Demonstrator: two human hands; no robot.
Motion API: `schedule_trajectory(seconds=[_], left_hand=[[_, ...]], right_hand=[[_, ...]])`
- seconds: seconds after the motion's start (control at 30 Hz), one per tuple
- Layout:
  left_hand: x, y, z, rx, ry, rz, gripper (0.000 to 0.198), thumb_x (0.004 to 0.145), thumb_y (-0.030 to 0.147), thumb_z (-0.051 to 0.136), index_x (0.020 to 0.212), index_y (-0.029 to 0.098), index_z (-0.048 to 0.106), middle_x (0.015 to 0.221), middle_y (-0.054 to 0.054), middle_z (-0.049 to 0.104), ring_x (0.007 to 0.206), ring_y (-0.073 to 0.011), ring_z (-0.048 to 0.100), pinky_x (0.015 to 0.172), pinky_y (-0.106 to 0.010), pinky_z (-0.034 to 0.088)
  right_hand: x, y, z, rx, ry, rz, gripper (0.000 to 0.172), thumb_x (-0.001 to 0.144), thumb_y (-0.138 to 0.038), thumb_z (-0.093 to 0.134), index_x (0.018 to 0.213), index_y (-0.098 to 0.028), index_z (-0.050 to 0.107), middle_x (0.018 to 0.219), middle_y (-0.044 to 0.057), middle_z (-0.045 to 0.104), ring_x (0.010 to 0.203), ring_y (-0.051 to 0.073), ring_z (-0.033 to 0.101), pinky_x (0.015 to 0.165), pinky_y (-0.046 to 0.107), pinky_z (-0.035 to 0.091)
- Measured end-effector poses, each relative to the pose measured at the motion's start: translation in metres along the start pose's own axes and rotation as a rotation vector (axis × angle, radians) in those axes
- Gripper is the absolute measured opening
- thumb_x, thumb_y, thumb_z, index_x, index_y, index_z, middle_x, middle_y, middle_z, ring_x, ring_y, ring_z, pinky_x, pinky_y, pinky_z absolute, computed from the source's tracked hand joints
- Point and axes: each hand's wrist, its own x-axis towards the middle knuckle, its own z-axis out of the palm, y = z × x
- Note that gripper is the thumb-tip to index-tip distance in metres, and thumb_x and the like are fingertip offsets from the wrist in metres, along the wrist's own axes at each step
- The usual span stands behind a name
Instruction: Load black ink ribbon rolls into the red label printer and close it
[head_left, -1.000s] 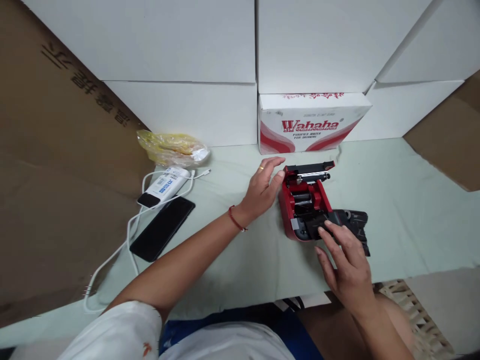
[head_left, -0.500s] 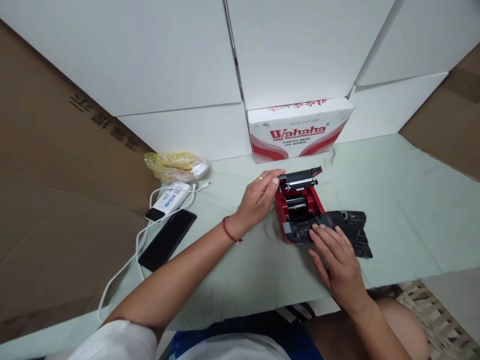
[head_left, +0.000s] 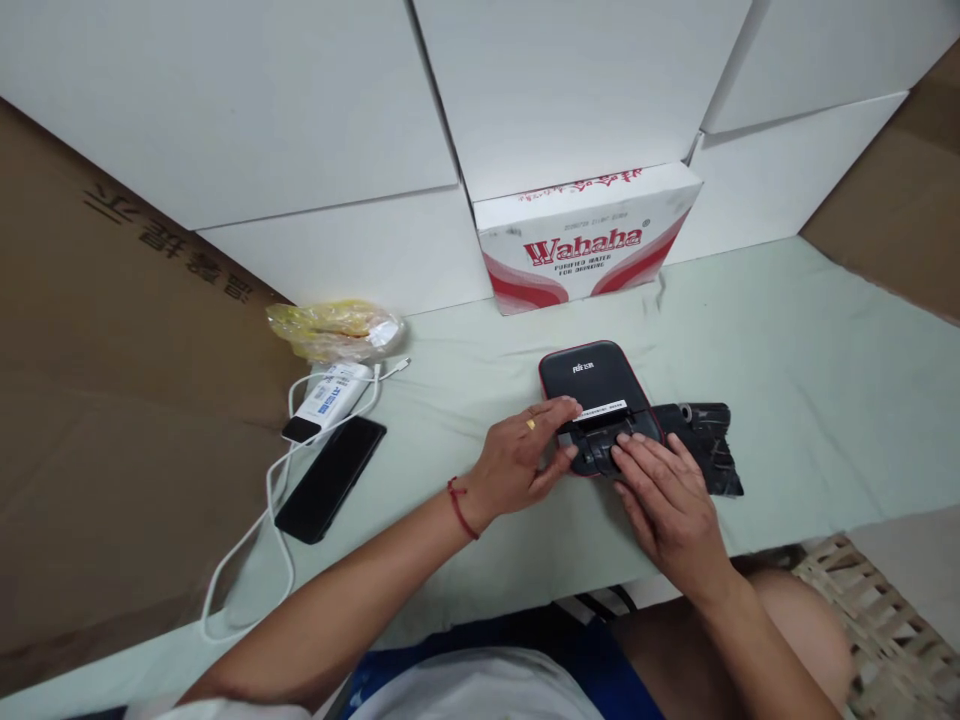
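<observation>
The left hand [head_left: 525, 462] pinches the front left corner of the printer [head_left: 596, 385]. Its forefinger lies along the top beside the white label strip, and its thumb presses the front edge. A ring shows on one finger and a red cord on the wrist.

The right hand [head_left: 667, 510] is flat and open, gripping nothing. Its fingertips [head_left: 622, 448] rest on the black front section of the printer.

The printer sits on the pale green cloth [head_left: 787, 380], just in front of the person and near the table's front edge. Its black lid with a red rim is down, so the inside is hidden. A black part [head_left: 712, 455] lies flat on the cloth, touching the printer's right side and partly under the right hand.

Behind the printer, and apart from it, stands a Wahaha box [head_left: 592, 240]. It is closed, so its contents cannot be seen. White boxes [head_left: 315, 110] are stacked behind and beside it.

To the left lies a clear bag [head_left: 334, 328] holding something yellow. Near it are a white power bank [head_left: 334, 392] and a black phone [head_left: 330, 480], with a white cable [head_left: 244, 565] looping around them. Brown cardboard [head_left: 112, 400] stands at the far left.
</observation>
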Motion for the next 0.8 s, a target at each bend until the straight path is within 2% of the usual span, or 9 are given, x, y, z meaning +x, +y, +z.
schedule_trajectory(seconds=[0.13, 0.23, 0.3, 0.4, 0.47, 0.5, 0.6, 0.7, 0.8], left_hand=[[0.0, 0.002, 0.001, -0.033, -0.013, -0.016, 0.058, 0.101, 0.029, 0.059, 0.157, 0.028, 0.042, 0.142, -0.013, 0.07, 0.138, -0.0263, 0.063, 0.112, -0.044, 0.057], [-0.002, 0.002, 0.002, -0.228, 0.031, -0.147, 0.062, 0.099, 0.026, 0.061, 0.158, 0.029, 0.039, 0.136, -0.013, 0.072, 0.132, -0.0254, 0.066, 0.117, -0.048, 0.052], [-0.004, 0.001, 0.007, -0.401, 0.108, -0.284, 0.069, 0.096, 0.028, 0.066, 0.158, 0.03, 0.037, 0.144, -0.013, 0.066, 0.139, -0.0265, 0.06, 0.123, -0.051, 0.044], [-0.004, -0.001, 0.018, -0.645, 0.214, -0.534, 0.091, 0.084, 0.031, 0.078, 0.161, 0.034, 0.031, 0.173, -0.011, 0.034, 0.162, -0.0322, 0.028, 0.131, -0.056, 0.028], [-0.001, 0.001, 0.024, -0.8, 0.237, -0.692, 0.11, 0.074, 0.028, 0.083, 0.165, 0.04, 0.022, 0.179, -0.007, 0.019, 0.167, -0.0319, 0.011, 0.134, -0.056, 0.019], [0.001, 0.003, 0.025, -0.868, 0.244, -0.753, 0.117, 0.07, 0.025, 0.084, 0.166, 0.041, 0.019, 0.18, -0.005, 0.015, 0.168, -0.0308, 0.007, 0.134, -0.055, 0.015], [0.005, 0.005, 0.028, -1.025, 0.264, -0.901, 0.131, 0.058, 0.016, 0.084, 0.167, 0.042, 0.016, 0.18, -0.003, 0.012, 0.168, -0.0273, 0.008, 0.136, -0.048, 0.009], [0.007, 0.004, 0.03, -1.117, 0.295, -1.001, 0.132, 0.053, 0.012, 0.083, 0.166, 0.041, 0.02, 0.18, -0.004, 0.013, 0.167, -0.0265, 0.013, 0.135, -0.044, 0.013], [0.007, 0.003, 0.031, -1.153, 0.322, -1.041, 0.129, 0.05, 0.008, 0.081, 0.163, 0.039, 0.028, 0.178, -0.005, 0.02, 0.166, -0.0288, 0.016, 0.133, -0.045, 0.019]], right_hand=[[0.003, 0.0, 0.001, -0.003, -0.005, 0.001, 0.068, 0.095, -0.009, 0.066, 0.159, -0.024, 0.047, 0.141, 0.01, 0.071, 0.136, 0.023, 0.061, 0.124, 0.053, 0.039], [0.003, -0.002, 0.001, -0.023, 0.017, -0.007, 0.062, 0.094, -0.008, 0.065, 0.153, -0.022, 0.053, 0.141, 0.01, 0.07, 0.135, 0.023, 0.061, 0.125, 0.053, 0.039], [0.002, -0.003, 0.002, -0.042, 0.041, -0.019, 0.056, 0.095, -0.006, 0.063, 0.149, -0.018, 0.056, 0.14, 0.011, 0.071, 0.136, 0.023, 0.06, 0.125, 0.051, 0.039], [-0.001, -0.003, 0.002, -0.058, 0.047, -0.048, 0.051, 0.095, -0.004, 0.06, 0.146, -0.013, 0.058, 0.139, 0.013, 0.071, 0.137, 0.022, 0.059, 0.124, 0.049, 0.04], [-0.003, -0.003, 0.0, -0.058, 0.038, -0.063, 0.051, 0.095, -0.002, 0.06, 0.145, -0.011, 0.058, 0.139, 0.014, 0.071, 0.137, 0.023, 0.058, 0.123, 0.05, 0.04], [-0.003, -0.003, -0.002, -0.055, 0.031, -0.067, 0.052, 0.095, -0.002, 0.061, 0.146, -0.011, 0.058, 0.139, 0.014, 0.07, 0.137, 0.023, 0.058, 0.123, 0.051, 0.04], [-0.002, -0.002, -0.007, -0.035, 0.006, -0.061, 0.056, 0.093, -0.001, 0.063, 0.148, -0.013, 0.056, 0.14, 0.014, 0.07, 0.137, 0.024, 0.058, 0.122, 0.053, 0.042], [0.001, -0.001, -0.009, -0.006, -0.013, -0.063, 0.058, 0.093, -0.001, 0.064, 0.148, -0.014, 0.055, 0.139, 0.015, 0.07, 0.135, 0.026, 0.059, 0.119, 0.054, 0.045], [0.007, 0.0, -0.013, 0.007, -0.02, -0.091, 0.052, 0.092, -0.002, 0.066, 0.142, -0.013, 0.06, 0.134, 0.015, 0.072, 0.129, 0.026, 0.063, 0.117, 0.052, 0.048]])
